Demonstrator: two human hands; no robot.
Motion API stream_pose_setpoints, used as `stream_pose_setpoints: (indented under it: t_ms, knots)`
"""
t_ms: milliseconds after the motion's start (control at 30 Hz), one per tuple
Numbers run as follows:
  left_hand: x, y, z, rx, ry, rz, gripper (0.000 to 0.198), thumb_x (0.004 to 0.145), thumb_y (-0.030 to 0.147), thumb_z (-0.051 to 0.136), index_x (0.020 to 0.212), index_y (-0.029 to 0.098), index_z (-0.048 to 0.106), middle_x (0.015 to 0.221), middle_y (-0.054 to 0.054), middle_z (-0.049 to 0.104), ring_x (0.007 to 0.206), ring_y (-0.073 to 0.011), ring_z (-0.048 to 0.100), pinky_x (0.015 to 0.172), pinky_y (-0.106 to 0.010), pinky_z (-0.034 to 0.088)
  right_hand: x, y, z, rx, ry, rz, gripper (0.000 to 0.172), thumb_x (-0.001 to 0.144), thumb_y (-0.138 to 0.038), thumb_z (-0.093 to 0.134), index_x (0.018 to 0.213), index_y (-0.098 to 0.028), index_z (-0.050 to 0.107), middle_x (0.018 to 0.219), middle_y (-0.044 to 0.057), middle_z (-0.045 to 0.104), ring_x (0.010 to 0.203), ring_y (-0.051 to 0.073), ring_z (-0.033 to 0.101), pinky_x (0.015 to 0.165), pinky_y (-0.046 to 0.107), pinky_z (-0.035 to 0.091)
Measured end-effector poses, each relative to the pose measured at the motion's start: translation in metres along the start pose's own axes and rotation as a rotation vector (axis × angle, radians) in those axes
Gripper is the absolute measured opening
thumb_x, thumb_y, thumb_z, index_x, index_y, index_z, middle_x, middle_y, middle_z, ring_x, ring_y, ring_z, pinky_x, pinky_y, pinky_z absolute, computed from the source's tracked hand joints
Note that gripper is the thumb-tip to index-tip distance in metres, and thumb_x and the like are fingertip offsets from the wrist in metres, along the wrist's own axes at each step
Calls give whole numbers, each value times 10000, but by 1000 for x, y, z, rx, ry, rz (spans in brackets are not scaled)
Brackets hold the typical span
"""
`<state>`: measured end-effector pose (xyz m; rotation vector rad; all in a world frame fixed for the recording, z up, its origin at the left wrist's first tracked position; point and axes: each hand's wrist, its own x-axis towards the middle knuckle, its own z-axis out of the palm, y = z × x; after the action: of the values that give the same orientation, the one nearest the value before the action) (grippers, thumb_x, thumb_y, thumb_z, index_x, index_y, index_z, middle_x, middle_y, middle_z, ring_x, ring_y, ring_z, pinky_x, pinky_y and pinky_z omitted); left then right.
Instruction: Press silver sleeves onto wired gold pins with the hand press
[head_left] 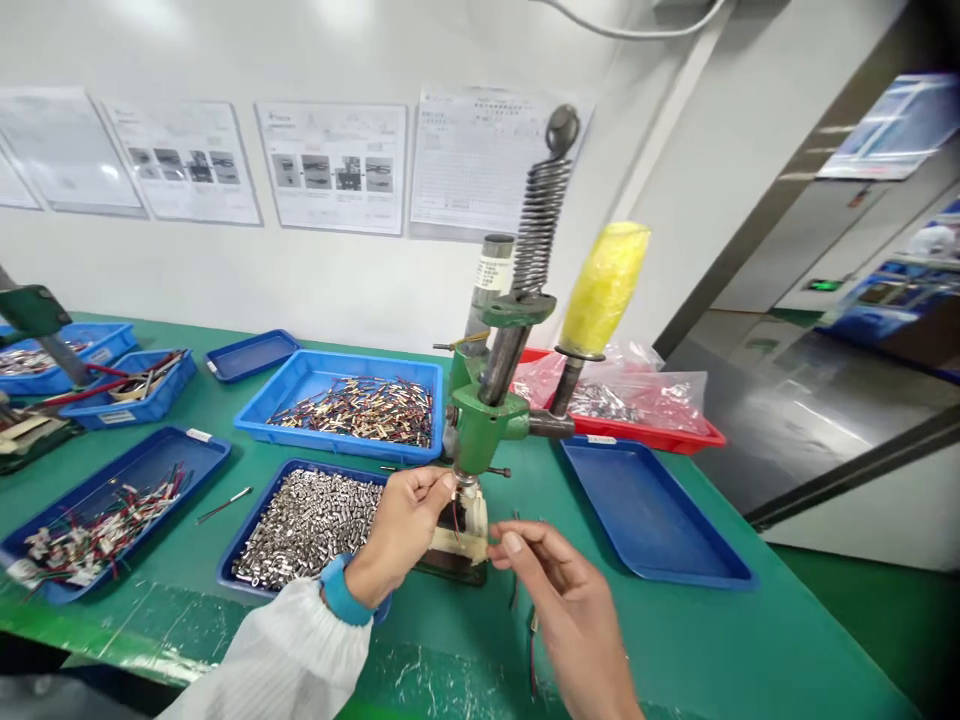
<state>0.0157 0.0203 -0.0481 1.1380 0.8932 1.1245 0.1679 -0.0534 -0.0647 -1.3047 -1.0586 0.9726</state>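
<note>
My left hand [409,525], with a blue band at the wrist, is closed in a pinch under the head of a green hand press [480,425]. From its fingertips hangs a short red and dark wire [456,520]; the wire's upper end is hidden by fingers and press. To the right of the taped press base [465,548], my right hand [559,600] has loosely curled fingers, thumb apart from the index fingertip, with nothing visible between them. Below it, a wire lead [532,650] with a pale end lies on the green table.
A blue tray of small metal sleeves [311,520] stands left of the press, a blue bin of wire pieces [255,415] behind. At right are a blue tray [660,520] and a red bin [682,438] with bagged parts. The yellow-wrapped press handle [606,290] rises at right.
</note>
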Motion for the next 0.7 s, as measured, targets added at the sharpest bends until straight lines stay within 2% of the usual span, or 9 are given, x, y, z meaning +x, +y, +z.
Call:
stream_pose_setpoints:
  t_ms: [100,167,233,333,433,567,633,700]
  knots:
    - [13,4,2,18,-12,1,445,690,562,768,648,122,716,603,-29,645,598,-146,539,618,-257,414,1,0,-10,-64,43,13,440,772,-592,705,897,-171,732,879,98,738,793,220,693,723,291,570]
    - [18,3,3,26,-11,16,450,678,563,775,625,122,705,577,-17,620,572,-134,507,588,-249,390,2,0,-16,-98,64,19,451,773,-599,699,911,-172,733,927,107,744,819,225,698,733,292,575]
    - [17,0,3,28,-6,37,434,705,549,760,645,121,712,582,-16,622,581,-139,513,587,-248,397,3,-4,-21,-134,84,11,449,778,-596,694,925,-173,733,942,108,747,827,224,701,727,287,576]
    - [8,-9,1,99,1,129,373,833,478,666,794,119,755,694,-41,690,661,-166,584,646,-256,454,6,-22,-25,-193,154,-85,421,774,-576,702,922,-183,734,902,91,748,790,209,696,693,276,569]
    - [-1,-18,-1,231,16,250,336,924,398,570,962,132,773,845,-69,748,771,-199,647,715,-264,496,12,-56,-24,-249,309,-271,361,762,-534,721,918,-209,735,882,68,742,781,202,684,728,303,570]
    - [-4,-23,-3,295,24,286,337,946,373,542,1046,149,773,906,-79,768,824,-225,675,719,-265,511,42,-116,-15,-344,522,-558,328,793,-414,708,1038,-195,724,974,91,730,829,224,684,791,389,578]
    - [-4,-23,-3,300,34,288,339,939,388,549,1022,154,780,878,-80,765,797,-229,673,716,-273,513,69,-147,-11,-392,538,-714,410,796,-311,710,1174,-157,674,1124,126,700,885,227,685,791,404,579]
    - [-2,-23,-3,303,39,291,339,931,399,559,994,153,784,847,-82,753,770,-228,664,719,-281,514,99,-174,-8,-440,462,-785,499,822,-273,698,1300,-181,589,1213,125,665,936,214,679,795,397,573]
